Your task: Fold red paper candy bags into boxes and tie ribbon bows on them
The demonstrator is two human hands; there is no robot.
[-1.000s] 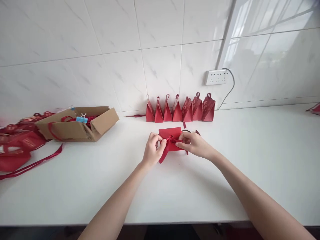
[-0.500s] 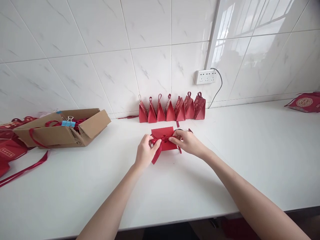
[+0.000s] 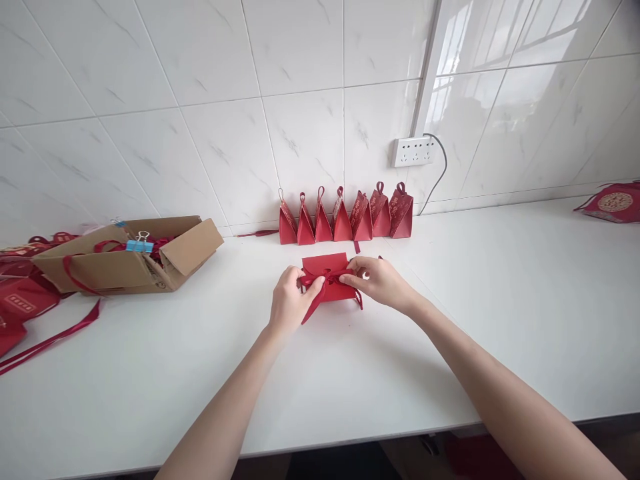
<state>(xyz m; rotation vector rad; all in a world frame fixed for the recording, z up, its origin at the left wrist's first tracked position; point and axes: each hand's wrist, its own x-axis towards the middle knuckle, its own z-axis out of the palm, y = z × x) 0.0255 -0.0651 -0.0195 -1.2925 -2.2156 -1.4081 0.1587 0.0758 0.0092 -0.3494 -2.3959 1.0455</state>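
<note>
A small red gift box [image 3: 326, 261] lies on the white table in front of me. Across its front runs a dark red ribbon [image 3: 315, 308], looped at the middle, with one tail hanging down to the left. My left hand [image 3: 290, 299] pinches the ribbon's left loop between thumb and fingers. At the box's right side, my right hand [image 3: 381, 283] pinches the right part of the ribbon. A cord or ribbon end hangs below the right hand. How the ribbon is crossed at its centre is too small to make out.
Several red triangular boxes [image 3: 343, 225] with loops stand against the tiled wall. An open cardboard box [image 3: 113, 273] with ribbons and a blue binder clip [image 3: 139, 247] is at left, beside more red boxes [image 3: 27, 297]. A red pouch [image 3: 614, 202] lies far right; a power socket [image 3: 413, 153] is on the wall.
Both hands stay pinched on the ribbon and have barely moved. The hanging ribbon tail at left looks narrower and slightly shifted. The whole view has shifted a little.
</note>
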